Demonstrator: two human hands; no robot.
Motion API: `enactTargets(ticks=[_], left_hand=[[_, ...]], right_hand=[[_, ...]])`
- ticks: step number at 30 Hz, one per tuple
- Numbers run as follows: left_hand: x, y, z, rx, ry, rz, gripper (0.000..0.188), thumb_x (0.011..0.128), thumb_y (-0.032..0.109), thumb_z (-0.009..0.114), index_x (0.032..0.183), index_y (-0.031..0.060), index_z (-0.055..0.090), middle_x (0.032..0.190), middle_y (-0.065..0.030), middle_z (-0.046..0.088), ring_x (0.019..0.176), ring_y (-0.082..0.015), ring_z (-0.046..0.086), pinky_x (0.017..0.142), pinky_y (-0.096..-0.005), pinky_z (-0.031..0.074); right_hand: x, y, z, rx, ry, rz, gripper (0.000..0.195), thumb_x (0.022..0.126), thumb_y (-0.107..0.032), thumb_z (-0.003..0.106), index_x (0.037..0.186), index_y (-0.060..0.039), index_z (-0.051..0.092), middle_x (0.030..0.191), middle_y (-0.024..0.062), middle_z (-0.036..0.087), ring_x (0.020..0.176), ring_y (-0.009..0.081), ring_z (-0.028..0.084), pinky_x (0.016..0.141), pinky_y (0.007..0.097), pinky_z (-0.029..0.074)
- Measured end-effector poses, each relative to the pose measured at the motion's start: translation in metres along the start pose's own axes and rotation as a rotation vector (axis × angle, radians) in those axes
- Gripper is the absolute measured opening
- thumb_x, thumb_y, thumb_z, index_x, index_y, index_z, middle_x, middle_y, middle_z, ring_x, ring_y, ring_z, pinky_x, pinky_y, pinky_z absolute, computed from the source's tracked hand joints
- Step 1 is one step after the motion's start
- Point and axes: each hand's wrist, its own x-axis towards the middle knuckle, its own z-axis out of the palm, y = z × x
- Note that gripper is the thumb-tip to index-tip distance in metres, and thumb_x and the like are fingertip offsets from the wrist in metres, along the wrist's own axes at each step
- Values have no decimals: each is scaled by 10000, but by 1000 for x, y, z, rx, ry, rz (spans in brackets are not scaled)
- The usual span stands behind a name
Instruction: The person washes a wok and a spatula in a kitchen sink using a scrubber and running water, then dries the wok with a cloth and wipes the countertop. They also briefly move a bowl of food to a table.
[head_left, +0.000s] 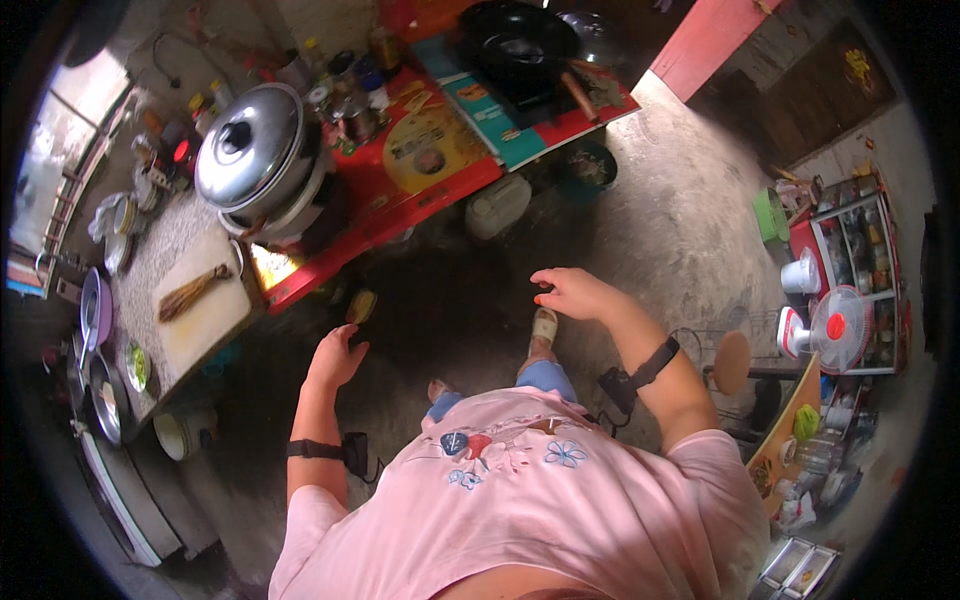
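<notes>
Nothing is held in my left hand (335, 355), which hangs over the dark floor with its fingers apart. A white cutting board (217, 319) lies on the stone counter to its upper left, with a bundle of brown fibres (193, 293) like a small brush on top. My right hand (576, 291) hovers above my right sandal (545, 324), fingers slightly bent and holding nothing. Ahead of both hands is the red table edge (390, 232). A large lidded steel pot (255, 150) stands near the counter's corner.
A black wok (517, 41) sits on the table's far end, above a white plastic jug (499, 206) and a dark green basin (590, 169). To the right are a white fan (836, 328), a round stool (733, 363) and a wooden table (787, 427). A purple basin (96, 307) rests at left.
</notes>
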Motion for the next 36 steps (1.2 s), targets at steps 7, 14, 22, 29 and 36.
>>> enactTargets(ticks=[7,14,22,29,36], left_hand=[[101,129,51,160,-117,39,445,784,268,669,1128,-9,617,1128,-218,617,1048,-377,584,902,-408,472],[206,316,92,-365,-284,190,376,861,228,643,1144,-17,606,1077,-164,644,983,-241,630,845,-349,490],[336,547,122,-1203,-569,302,706,897,226,600,1463,0,243,1468,-171,322,1342,-255,335,1089,-367,279],[473,708,181,-1381,-488,135,889,847,314,647,1494,20,114,1544,-155,174,1411,-239,184,1136,-420,117],[595,780,208,-1447,-348,21,988,788,351,694,1490,7,88,1554,-168,127,1431,-261,121,1135,-383,127]], right_hand=[[-33,114,-86,119,66,43,408,861,-225,652,1210,-35,558,1123,174,630,949,256,652,802,348,518],[-61,260,-196,114,76,158,441,868,-281,632,1232,-45,557,1064,180,649,954,302,635,805,366,505],[29,276,-323,522,207,137,355,910,-116,573,1249,-20,530,1151,85,609,1024,170,595,868,294,477],[61,327,-441,302,501,236,353,869,-133,613,1201,-20,571,1150,111,627,997,198,617,839,307,496],[135,438,-546,91,419,153,350,863,-182,632,1183,-42,606,976,111,676,786,210,670,719,325,524]])
